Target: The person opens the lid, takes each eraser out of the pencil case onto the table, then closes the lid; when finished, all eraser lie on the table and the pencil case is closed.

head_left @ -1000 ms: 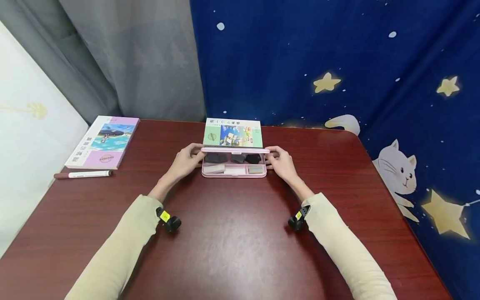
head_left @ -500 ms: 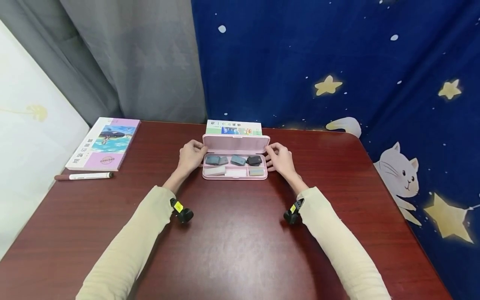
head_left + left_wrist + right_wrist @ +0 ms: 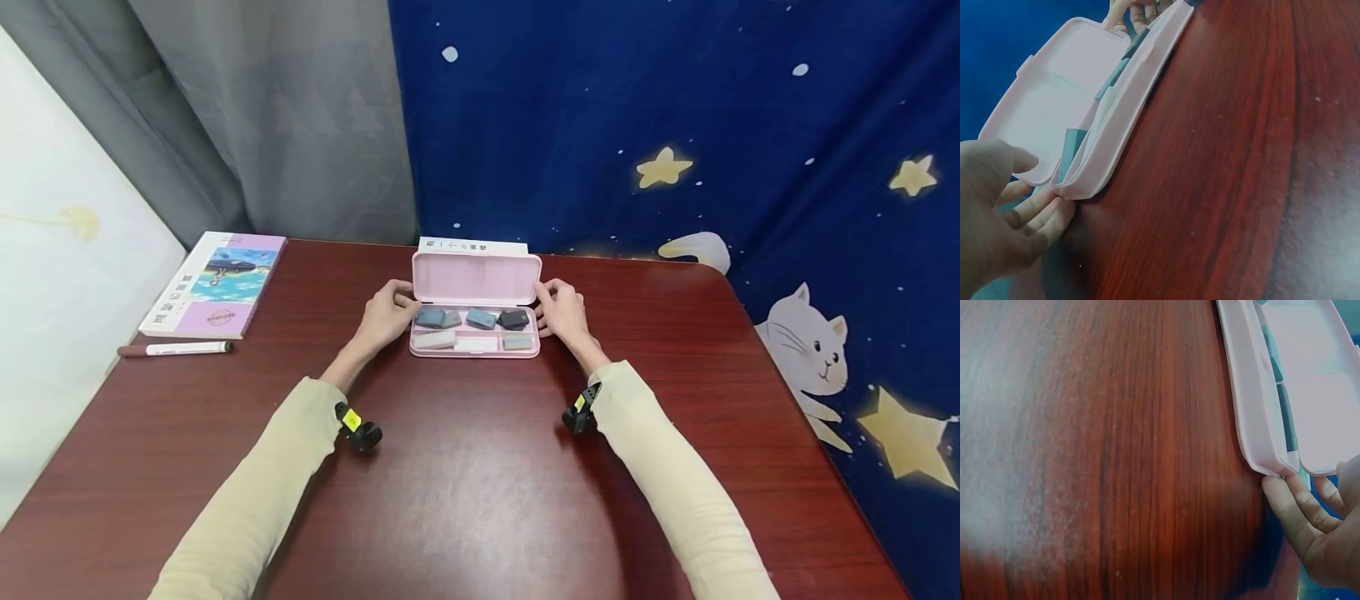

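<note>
A pink case lies open at the table's far middle. Its lid (image 3: 476, 279) stands upright behind the base (image 3: 474, 353). The base holds several small blocks: dark grey-blue ones (image 3: 438, 318) in the back row, pale ones (image 3: 435, 339) in front. My left hand (image 3: 390, 310) holds the case's left end, thumb on the lid corner (image 3: 1054, 106), fingers (image 3: 1038, 212) against the base's end (image 3: 1129, 119). My right hand (image 3: 561, 310) holds the right end likewise, with fingers (image 3: 1288, 500) at the base corner (image 3: 1244, 394) and thumb by the lid (image 3: 1316, 381).
A book (image 3: 472, 247) lies flat just behind the case, mostly hidden by the lid. A purple book (image 3: 217, 283) and a brown-capped marker (image 3: 174, 349) lie at the far left. The dark red table (image 3: 465, 483) meets a grey curtain and a blue starry cloth.
The lid has swung up from nearly level to fully upright, baring the blocks and hiding the book behind. Both hands stayed at the case's ends.
</note>
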